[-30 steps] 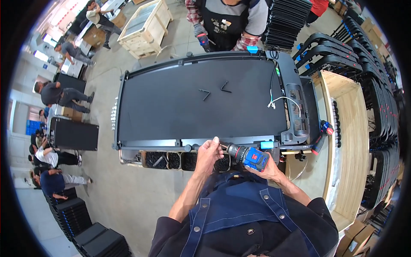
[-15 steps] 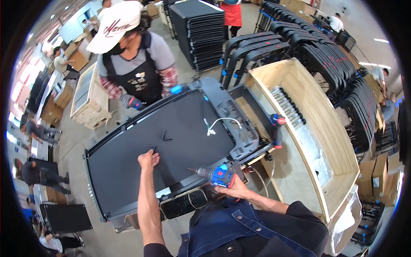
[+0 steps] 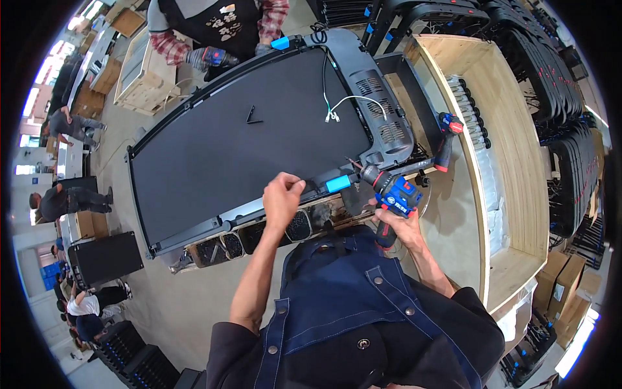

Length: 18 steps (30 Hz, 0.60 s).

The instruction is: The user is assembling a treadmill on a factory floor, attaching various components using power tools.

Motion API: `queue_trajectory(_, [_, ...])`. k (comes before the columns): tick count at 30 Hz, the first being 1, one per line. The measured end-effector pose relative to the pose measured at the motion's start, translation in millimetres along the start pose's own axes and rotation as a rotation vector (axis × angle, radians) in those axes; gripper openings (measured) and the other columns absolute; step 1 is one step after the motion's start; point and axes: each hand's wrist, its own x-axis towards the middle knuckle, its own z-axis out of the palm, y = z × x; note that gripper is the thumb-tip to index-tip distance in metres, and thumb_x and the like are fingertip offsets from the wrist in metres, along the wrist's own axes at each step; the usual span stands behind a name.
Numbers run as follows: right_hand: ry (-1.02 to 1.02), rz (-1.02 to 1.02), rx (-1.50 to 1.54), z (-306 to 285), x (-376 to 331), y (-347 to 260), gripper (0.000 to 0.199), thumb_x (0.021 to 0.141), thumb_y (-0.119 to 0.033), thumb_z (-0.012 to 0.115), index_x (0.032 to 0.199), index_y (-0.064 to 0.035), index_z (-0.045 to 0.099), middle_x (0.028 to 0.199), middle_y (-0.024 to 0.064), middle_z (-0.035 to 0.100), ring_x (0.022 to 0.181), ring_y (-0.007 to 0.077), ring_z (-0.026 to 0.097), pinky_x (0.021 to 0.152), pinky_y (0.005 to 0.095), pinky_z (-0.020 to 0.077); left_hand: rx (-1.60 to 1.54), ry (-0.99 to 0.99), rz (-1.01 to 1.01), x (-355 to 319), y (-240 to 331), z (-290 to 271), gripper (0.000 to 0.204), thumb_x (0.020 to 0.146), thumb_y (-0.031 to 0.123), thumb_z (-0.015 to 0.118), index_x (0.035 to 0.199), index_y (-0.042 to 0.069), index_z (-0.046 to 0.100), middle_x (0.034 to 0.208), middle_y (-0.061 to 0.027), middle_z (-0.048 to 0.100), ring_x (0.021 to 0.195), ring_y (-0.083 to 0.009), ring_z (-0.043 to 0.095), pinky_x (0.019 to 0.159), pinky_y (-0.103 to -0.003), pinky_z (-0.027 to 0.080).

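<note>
A treadmill base with a black belt (image 3: 214, 142) lies across in front of me, its grey motor cover (image 3: 379, 107) at the right. My left hand (image 3: 282, 204) is over the near side rail (image 3: 259, 212), thumb and fingers pinched together; whatever is between them is hidden against the dark rail. A blue and black cordless drill (image 3: 396, 193) is gripped in my right hand (image 3: 403, 225), its bit pointing up and left near the motor cover's corner. A black L-shaped piece (image 3: 253, 117) rests on the belt. White wires (image 3: 350, 104) trail over the belt's right end.
Across the treadmill a co-worker's gloved hand (image 3: 197, 58) holds another drill (image 3: 217, 57). Right of the motor cover, a second drill (image 3: 447, 139) stands by a wooden crate (image 3: 486, 227) holding metal rods. Blue tape (image 3: 338, 184) marks the near rail. Stacked black frames (image 3: 570, 175) stand beyond.
My left hand has moved right from the belt to the near rail; the black L-shaped piece it held no longer shows clearly. My right hand with the drill shifted right. The view has tilted downward.
</note>
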Motion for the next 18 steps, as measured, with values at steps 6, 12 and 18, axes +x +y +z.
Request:
queue_trajectory(6, [-0.019, -0.009, 0.033, -11.8, -9.1, 5.5, 0.044, 0.085, 0.007, 0.069, 0.127, 0.0016, 0.059, 0.11, 0.0152, 0.072, 0.091, 0.0208, 0.073, 0.079, 0.0348, 0.0642, 0.415, 0.188, 0.201, -15.1, -5.0, 15.0, 0.017, 0.085, 0.019, 0.075, 0.087, 0.002, 0.07, 0.079, -0.014, 0.071, 0.078, -0.0346, 0.067, 0.071, -0.044, 0.052])
queue_trajectory(12, [-0.112, 0.022, -0.028, -9.4, -3.2, -6.6, 0.048, 0.085, 0.007, 0.071, 0.131, 0.0005, 0.056, 0.111, 0.0136, 0.072, 0.105, 0.0229, 0.071, 0.083, 0.0362, 0.0642, 0.542, 0.137, 0.834, 5.0, -7.6, 11.1, 0.014, 0.082, 0.007, 0.073, 0.094, 0.005, 0.067, 0.083, -0.0083, 0.06, 0.081, -0.0286, 0.057, 0.072, -0.039, 0.049])
queue_trajectory(18, [-0.311, -0.076, -0.536, -0.8, 23.3, -42.1, 0.034, 0.08, -0.007, 0.078, 0.111, 0.0022, 0.065, 0.093, 0.0081, 0.073, 0.076, 0.0149, 0.065, 0.071, 0.0345, 0.0559, 0.512, -0.011, 0.971, 38.9, -2.1, 10.5, 0.023, 0.077, 0.008, 0.077, 0.098, 0.006, 0.067, 0.092, -0.0063, 0.057, 0.088, -0.0266, 0.057, 0.079, -0.038, 0.05])
